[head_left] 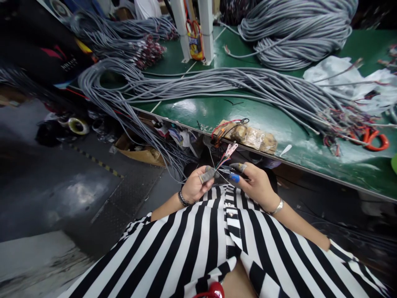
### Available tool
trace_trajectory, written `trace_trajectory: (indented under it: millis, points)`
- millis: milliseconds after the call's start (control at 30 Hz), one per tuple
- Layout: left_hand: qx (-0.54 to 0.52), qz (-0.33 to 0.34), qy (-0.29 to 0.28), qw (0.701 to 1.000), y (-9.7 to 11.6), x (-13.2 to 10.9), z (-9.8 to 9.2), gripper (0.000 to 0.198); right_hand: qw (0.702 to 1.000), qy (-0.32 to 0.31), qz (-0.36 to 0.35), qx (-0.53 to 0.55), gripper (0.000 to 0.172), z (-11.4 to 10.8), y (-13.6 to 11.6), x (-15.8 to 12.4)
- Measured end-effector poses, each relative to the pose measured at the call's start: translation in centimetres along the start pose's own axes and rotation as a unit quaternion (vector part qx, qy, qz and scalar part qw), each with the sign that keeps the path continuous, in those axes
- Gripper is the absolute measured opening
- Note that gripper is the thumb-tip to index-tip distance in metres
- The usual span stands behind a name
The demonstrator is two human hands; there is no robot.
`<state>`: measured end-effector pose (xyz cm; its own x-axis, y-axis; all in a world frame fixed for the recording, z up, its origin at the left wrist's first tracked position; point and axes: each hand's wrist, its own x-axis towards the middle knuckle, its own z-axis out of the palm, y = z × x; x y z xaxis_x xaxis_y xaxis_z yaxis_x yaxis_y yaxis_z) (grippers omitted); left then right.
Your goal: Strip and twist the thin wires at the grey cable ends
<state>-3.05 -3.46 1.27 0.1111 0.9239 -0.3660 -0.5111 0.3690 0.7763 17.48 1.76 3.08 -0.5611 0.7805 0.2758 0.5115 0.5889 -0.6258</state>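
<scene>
Multicoloured thin-wire bundle with pale, pinkish flat ends (228, 154): held before the wearer's body, just off the near edge of a green-topped workbench (186, 109); its lower part disappears inside the left hand.
Left hand (198, 183): thumb, wrapped in grey tape, and fingers pinch the wires; the fingertips behind them are partly hidden.
Right hand (259, 184): poised beside the bundle, one finger taped grey, another capped in blue; a small shiny sliver shows near the fingertips, too blurred to name, and whether they grasp it cannot be told.
Pale strand (222, 179): crosses by the left fingertips, its far end lost against the dark.
Bundle's line: long axis slants from the left hand up and to the right, flat ends fanned slightly and aimed away from the wearer, toward the bench.
Bench edge: runs diagonally, high at left, low at right; a tape-wrapped brown block (259, 140) sits along it, just beyond the wire ends.
Grey cable hank (217, 80): lies across the bench, bare green surface between it and the block; orange-red looped handles (377, 141) poke out at its right end, the rest covered.
Striped black-and-white shirt (198, 231): close below both hands, cut off by the frame.
</scene>
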Motion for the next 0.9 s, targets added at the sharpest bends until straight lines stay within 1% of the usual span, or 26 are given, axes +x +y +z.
trace_trajectory:
  millis: [167, 267, 333, 400, 467, 567, 700, 900]
  points:
    - [0.040, 0.004, 0.003, 0.999, -0.2, -0.1, -0.1, 0.038, 0.999, -0.007, -0.040, -0.032, 0.025, -0.3, 0.4, 0.1]
    - [0.097, 0.014, 0.009, 0.995, -0.4, -0.2, -0.2, 0.036, 0.997, -0.044, -0.049, -0.031, 0.024, -0.4, 0.8, 0.4]
    - [0.125, 0.015, 0.004, 0.992, -0.5, -0.3, -0.2, 0.035, 0.995, -0.083, -0.050, -0.004, 0.025, -0.5, 1.1, 0.7]
    - [0.129, 0.001, -0.012, 0.992, -0.3, -0.3, -0.2, 0.036, 0.991, -0.116, -0.055, 0.040, 0.026, -0.7, 1.4, 1.0]
    - [0.115, -0.021, -0.031, 0.993, -0.1, -0.2, -0.2, 0.038, 0.985, -0.137, -0.064, 0.082, 0.029, -0.9, 1.6, 1.3]
    - [0.100, -0.042, -0.046, 0.993, 0.2, -0.1, -0.1, 0.039, 0.979, -0.157, -0.076, 0.109, 0.030, -1.1, 1.7, 1.7]
    - [0.122, -0.029, -0.048, 0.991, 0.3, 0.0, -0.3, 0.039, 0.973, -0.178, -0.067, 0.133, 0.029, -1.0, 1.9, 2.1]
    - [0.181, 0.017, -0.050, 0.982, 0.3, -0.2, -0.6, 0.034, 0.954, -0.203, -0.034, 0.220, 0.031, -0.3, 2.2, 2.2]
